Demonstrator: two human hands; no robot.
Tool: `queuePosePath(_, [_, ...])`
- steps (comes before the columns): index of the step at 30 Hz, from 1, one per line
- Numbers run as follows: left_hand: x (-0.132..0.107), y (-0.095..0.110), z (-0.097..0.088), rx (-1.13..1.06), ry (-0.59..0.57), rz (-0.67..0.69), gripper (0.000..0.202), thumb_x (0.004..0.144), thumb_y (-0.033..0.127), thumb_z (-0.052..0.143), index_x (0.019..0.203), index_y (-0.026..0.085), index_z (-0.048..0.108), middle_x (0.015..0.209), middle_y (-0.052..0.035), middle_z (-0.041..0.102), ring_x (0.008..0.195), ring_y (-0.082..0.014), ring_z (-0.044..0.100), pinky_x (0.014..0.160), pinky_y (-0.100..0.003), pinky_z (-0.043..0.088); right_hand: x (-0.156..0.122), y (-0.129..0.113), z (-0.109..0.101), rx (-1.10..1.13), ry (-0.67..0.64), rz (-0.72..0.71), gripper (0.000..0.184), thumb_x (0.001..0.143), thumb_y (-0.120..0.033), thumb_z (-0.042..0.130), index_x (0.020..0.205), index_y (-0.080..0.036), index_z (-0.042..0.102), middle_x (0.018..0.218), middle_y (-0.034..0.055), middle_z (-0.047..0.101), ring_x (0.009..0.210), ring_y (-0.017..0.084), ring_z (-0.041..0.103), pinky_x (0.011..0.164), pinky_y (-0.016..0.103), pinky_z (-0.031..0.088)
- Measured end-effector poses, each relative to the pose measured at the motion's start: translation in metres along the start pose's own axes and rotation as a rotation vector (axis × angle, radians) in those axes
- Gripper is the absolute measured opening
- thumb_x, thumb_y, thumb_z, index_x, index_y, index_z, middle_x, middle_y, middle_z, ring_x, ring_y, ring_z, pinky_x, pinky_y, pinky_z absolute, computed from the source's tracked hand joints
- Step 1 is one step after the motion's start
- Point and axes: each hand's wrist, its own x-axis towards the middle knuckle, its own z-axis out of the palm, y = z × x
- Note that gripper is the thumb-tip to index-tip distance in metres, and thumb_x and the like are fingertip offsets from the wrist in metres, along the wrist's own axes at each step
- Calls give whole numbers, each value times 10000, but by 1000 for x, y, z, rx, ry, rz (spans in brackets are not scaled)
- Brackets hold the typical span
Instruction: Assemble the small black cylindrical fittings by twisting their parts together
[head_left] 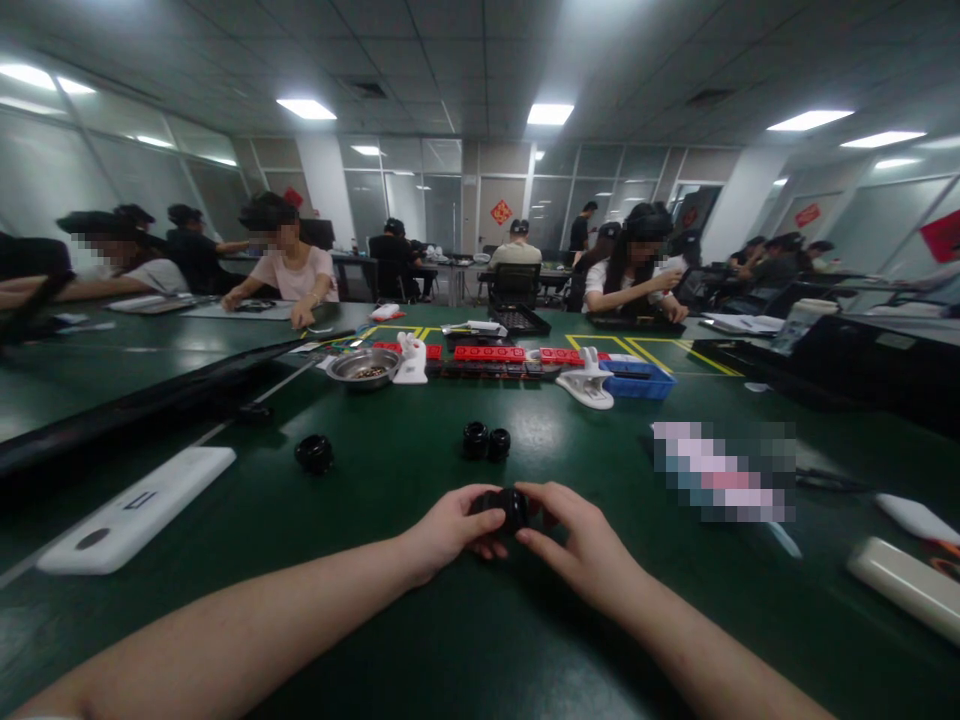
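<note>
- The fingers (541, 492) of both hands are closed on one black round part (504, 508). The left hand (448, 530) takes it from one side and the right hand (581, 545) from the other, thumbs on top and fingertips curled beneath.
- Pinching from opposite sides probably lets each hand steady or turn its own half. How the part is built cannot be made out between the fingers.
- The part sits low, just above the green counter (420, 620) and straight ahead of the person. Both forearms lie along the counter, which likely gives the wrists support for fine work.
- Just beyond the hands, two more black parts (486, 441) sit touching each other. A single black part (314, 453) lies apart to the left. All are within easy reach, so they look set out as a supply.
- Farther back a row runs across the counter, seemingly shared stock between seats:
  - a metal bowl (364, 367) with small pieces in it
  - red blocks (490, 353)
  - a blue tray (637, 380)
  - two white holders (589, 385)
- A flat white device (139, 520) lies to the left and a pale bar (904, 585) to the right. Both are pushed out to the sides, away from the hands.
- Across the counter, other people (289, 265) bend over their own trays, their hands well apart from this pair.
</note>
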Motion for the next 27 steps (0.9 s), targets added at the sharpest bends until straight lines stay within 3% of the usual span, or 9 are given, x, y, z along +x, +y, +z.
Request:
queuePosePath(4, [0, -1, 2, -15, 55, 18, 586, 591, 366, 757, 1066, 116, 523, 815, -63, 623, 532, -107, 592, 510, -214, 434, 1, 2, 1, 30, 3, 48, 352, 771, -231, 564, 1117, -187, 516, 926, 58, 601, 787, 178, 558, 706, 311, 460])
queuePosePath(8, [-2, -3, 5, -10, 102, 64, 587, 567, 316, 777, 1062, 122, 528, 796, -44, 619, 508, -95, 576, 498, -209, 427, 4, 5, 5, 64, 8, 192, 219, 818, -319, 504, 956, -164, 577, 785, 44, 620, 688, 172, 567, 628, 293, 457])
queuePosePath(11, [-2, -3, 6, -8, 102, 77, 596, 571, 323, 775, 1072, 118, 526, 820, -56, 622, 517, -99, 581, 502, -214, 429, 4, 5, 6, 52, -12, 179, 184, 798, -302, 540, 893, -159, 603, 783, 49, 625, 695, 178, 569, 625, 290, 455])
queuePosePath(18, [-1, -2, 2, -22, 49, 55, 554, 616, 456, 718, 999, 94, 544, 769, -57, 623, 523, -113, 596, 480, -199, 417, 0, 5, -1, -53, -42, -9, 443, 757, -182, 574, 1192, -197, 489, 928, 64, 620, 836, 195, 570, 756, 322, 451])
queuePosePath(21, [-2, -3, 4, -8, 64, 59, 566, 587, 399, 753, 1018, 102, 537, 777, -47, 622, 499, -91, 575, 483, -196, 421, 0, 5, -2, -72, -30, 50, 478, 760, -255, 585, 1216, -198, 456, 931, 60, 620, 793, 191, 576, 719, 320, 457])
queuePosePath(24, [-4, -3, 7, -8, 99, 72, 565, 556, 316, 783, 1026, 125, 535, 848, -46, 613, 506, -81, 567, 501, -209, 437, 1, 4, -1, -54, 2, 161, 338, 809, -315, 519, 1116, -172, 513, 805, 41, 624, 679, 171, 567, 622, 292, 450])
queuePosePath(27, [-4, -4, 8, 3, 97, 80, 543, 561, 291, 781, 1026, 135, 547, 862, -48, 611, 524, -85, 569, 513, -217, 443, 2, 3, 0, -46, -21, 164, 192, 819, -312, 509, 915, -168, 591, 736, 34, 620, 656, 165, 558, 591, 269, 435])
